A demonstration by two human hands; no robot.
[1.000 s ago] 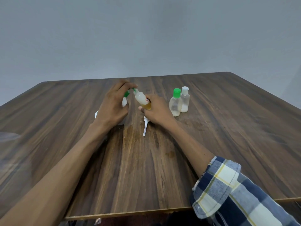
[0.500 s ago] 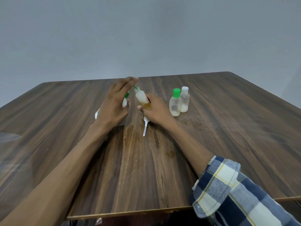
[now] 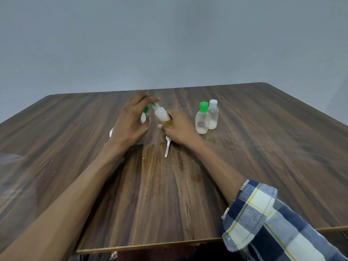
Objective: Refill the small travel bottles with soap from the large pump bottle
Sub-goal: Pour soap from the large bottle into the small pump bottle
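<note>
the right hand [image 3: 180,129] grasps a tilted small bottle [image 3: 163,117] at frame centre; the left hand [image 3: 130,121], fingers extended, covers the pump bottle [image 3: 144,117]. two capped bottles [image 3: 206,117] stand right; a white spoon [image 3: 167,146] lies below.

1. Small travel bottle [image 3: 163,117], held tilted in right hand [image 3: 179,129]: red-and-white label patch on the side near the fingers; print too small and blurred to read.
2. Green-capped bottle [image 3: 202,119]: faint dark mark seen through the clear wall; not legible.
3. White-capped bottle [image 3: 213,115]: no readable print.
4. Legible words, brands, numbers: none anywhere.
</note>
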